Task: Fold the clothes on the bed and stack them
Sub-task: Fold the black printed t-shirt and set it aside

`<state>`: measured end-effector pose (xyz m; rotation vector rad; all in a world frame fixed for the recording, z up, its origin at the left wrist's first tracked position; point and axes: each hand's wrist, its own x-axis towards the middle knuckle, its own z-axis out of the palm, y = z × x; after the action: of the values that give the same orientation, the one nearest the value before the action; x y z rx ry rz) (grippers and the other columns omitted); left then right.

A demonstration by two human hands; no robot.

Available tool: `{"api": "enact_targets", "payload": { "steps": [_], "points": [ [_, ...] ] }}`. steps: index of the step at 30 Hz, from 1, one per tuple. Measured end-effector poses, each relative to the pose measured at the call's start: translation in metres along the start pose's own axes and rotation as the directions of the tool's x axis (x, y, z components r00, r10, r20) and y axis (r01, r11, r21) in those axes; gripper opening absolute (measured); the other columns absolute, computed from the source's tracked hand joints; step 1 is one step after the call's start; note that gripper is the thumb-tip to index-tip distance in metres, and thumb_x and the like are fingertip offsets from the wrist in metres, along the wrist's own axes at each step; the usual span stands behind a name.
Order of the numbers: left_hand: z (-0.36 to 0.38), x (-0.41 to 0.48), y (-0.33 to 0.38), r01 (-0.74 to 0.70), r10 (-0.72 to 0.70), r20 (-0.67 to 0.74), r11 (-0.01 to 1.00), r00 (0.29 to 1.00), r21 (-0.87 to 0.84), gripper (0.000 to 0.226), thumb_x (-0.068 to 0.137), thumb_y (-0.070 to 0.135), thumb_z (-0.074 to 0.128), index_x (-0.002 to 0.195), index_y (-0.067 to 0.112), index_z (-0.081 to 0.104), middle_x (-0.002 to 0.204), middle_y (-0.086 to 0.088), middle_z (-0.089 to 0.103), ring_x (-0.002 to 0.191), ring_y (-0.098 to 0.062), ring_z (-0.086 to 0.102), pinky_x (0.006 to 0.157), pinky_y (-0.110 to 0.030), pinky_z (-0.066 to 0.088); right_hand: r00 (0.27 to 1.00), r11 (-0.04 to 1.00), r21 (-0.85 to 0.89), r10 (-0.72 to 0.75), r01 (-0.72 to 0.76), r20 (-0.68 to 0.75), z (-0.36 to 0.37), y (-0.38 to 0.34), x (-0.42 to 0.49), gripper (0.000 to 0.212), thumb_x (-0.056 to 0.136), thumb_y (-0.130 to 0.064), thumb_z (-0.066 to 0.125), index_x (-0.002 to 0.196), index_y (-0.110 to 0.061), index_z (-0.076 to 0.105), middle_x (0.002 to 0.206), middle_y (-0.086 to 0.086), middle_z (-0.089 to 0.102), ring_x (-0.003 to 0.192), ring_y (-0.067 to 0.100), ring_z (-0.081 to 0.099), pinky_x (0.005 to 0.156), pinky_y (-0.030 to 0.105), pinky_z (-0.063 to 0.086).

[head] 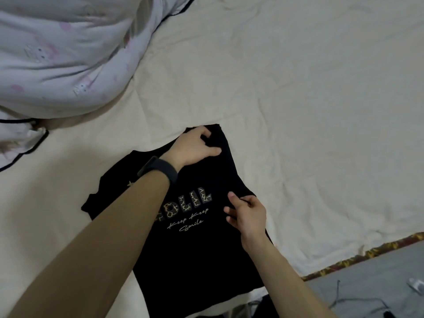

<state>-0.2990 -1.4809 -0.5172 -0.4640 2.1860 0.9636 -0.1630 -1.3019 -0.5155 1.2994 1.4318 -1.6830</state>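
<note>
Cream sheet (pixel 298 111) covers the bed, and our shirt (pixel 206 249) lies on it, long way pointing away from us. Both hands pinch its right edge — left hand (pixel 195 148) far, right hand (pixel 246 214) near — so we'd fold it leftward.

Home bedroom — bed (pixel 298 111) with cream sheet, printed duvet (pixel 57 53), grey floor (pixel 367 283)

Wrinkled cream bedsheet (pixel 298 88), bunched pale duvet (pixel 57 53), grey floor (pixel 367 285)
</note>
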Motion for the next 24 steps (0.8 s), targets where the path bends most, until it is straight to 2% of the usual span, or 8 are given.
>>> {"api": "enact_targets", "payload": {
  "steps": [5, 9, 13, 15, 17, 19, 21, 24],
  "points": [
    [0.021, -0.029, -0.026, 0.033, -0.039, 0.033, 0.986, 0.999, 0.161, 0.058, 0.088, 0.036, 0.075, 0.138, 0.021, 0.05, 0.13, -0.009, 0.062, 0.116, -0.025, 0.06, 0.09, -0.03, 0.046, 0.997, 0.983, -0.17, -0.067, 0.071, 0.031, -0.006, 0.001, 0.002, 0.032, 0.09, -0.031, 0.077, 0.093, -0.008, 0.054, 0.064, 0.0, 0.063, 0.054, 0.018, 0.067, 0.049, 0.028, 0.053],
    [0.046, -0.054, -0.028, 0.035, -0.016, -0.23, 0.996, 0.973, 0.078, 0.055, 0.092, 0.046, 0.065, 0.14, 0.032, 0.042, 0.131, -0.005, 0.058, 0.114, -0.025, 0.059, 0.089, -0.039, 0.051, 0.992, 0.856, -0.508, -0.04, 0.098, 0.123, -0.016, -0.013, -0.001, 0.051, 0.088, -0.063, 0.066, 0.096, -0.013, 0.06, 0.074, -0.001, 0.076, 0.058, 0.018, 0.072, 0.05, 0.029, 0.056],
    [0.094, -0.1, -0.036, 0.057, 0.102, -0.626, 0.972, 0.773, 0.229, 0.061, 0.093, 0.048, 0.06, 0.146, 0.022, 0.042, 0.145, -0.006, 0.044, 0.129, -0.027, 0.046, 0.102, -0.049, 0.044, 0.922, 0.125, -0.93, -0.226, 0.346, 0.313, -0.033, -0.043, 0.003, 0.061, 0.09, -0.076, 0.033, 0.077, -0.022, 0.061, 0.065, -0.006, 0.07, 0.071, 0.019, 0.07, 0.062, 0.032, 0.05],
    [0.122, -0.115, -0.041, 0.078, 0.101, -0.641, 0.967, 0.761, 0.244, 0.067, 0.093, 0.053, 0.055, 0.149, 0.02, 0.041, 0.156, -0.008, 0.034, 0.141, -0.028, 0.037, 0.114, -0.052, 0.033, 0.766, -0.028, -0.864, -0.449, 0.502, 0.46, -0.028, -0.056, 0.006, 0.043, 0.097, -0.059, 0.036, 0.084, -0.026, 0.06, 0.077, -0.009, 0.066, 0.081, 0.021, 0.067, 0.063, 0.031, 0.045],
    [0.144, -0.116, -0.046, 0.132, 0.043, -0.566, 0.955, 0.823, 0.265, 0.081, 0.092, 0.062, 0.044, 0.159, 0.019, 0.028, 0.167, -0.007, 0.018, 0.153, -0.027, 0.018, 0.121, -0.055, 0.017, 0.523, -0.145, -0.712, -0.581, 0.687, 0.623, -0.007, -0.06, 0.013, 0.031, 0.102, -0.041, 0.041, 0.112, -0.024, 0.066, 0.113, -0.003, 0.068, 0.109, 0.022, 0.062, 0.084, 0.032, 0.05],
    [0.157, -0.106, -0.047, 0.167, 0.011, -0.483, 0.931, 0.876, 0.324, 0.093, 0.086, 0.069, 0.03, 0.162, 0.019, 0.008, 0.17, -0.004, -0.004, 0.156, -0.024, -0.005, 0.123, -0.059, 0.005, 0.355, -0.35, -0.574, -0.522, 0.74, 0.776, 0.02, -0.06, 0.028, 0.046, 0.105, -0.035, 0.035, 0.145, -0.016, 0.052, 0.156, 0.005, 0.045, 0.147, 0.026, 0.036, 0.117, 0.042, 0.034],
    [0.164, -0.096, -0.051, 0.177, -0.005, -0.456, 0.925, 0.89, 0.335, 0.1, 0.083, 0.075, 0.028, 0.161, 0.019, -0.003, 0.168, 0.0, -0.016, 0.154, -0.021, -0.018, 0.123, -0.059, -0.003, 0.337, -0.541, -0.475, -0.339, 0.694, 0.878, 0.036, -0.062, 0.051, 0.058, 0.107, -0.042, 0.023, 0.161, -0.018, 0.024, 0.17, 0.003, 0.011, 0.158, 0.022, 0.002, 0.126, 0.049, 0.009],
    [0.173, -0.09, -0.057, 0.181, 0.01, -0.505, 0.927, 0.863, 0.329, 0.111, 0.081, 0.086, 0.035, 0.161, 0.018, 0.001, 0.169, -0.001, -0.01, 0.155, -0.019, -0.012, 0.123, -0.054, -0.009, 0.341, -0.715, -0.378, -0.204, 0.588, 0.918, 0.036, -0.071, 0.09, 0.064, 0.105, -0.051, 0.014, 0.163, -0.024, 0.014, 0.17, 0.002, 0.002, 0.157, 0.021, -0.001, 0.124, 0.059, 0.007]
  ]
}}
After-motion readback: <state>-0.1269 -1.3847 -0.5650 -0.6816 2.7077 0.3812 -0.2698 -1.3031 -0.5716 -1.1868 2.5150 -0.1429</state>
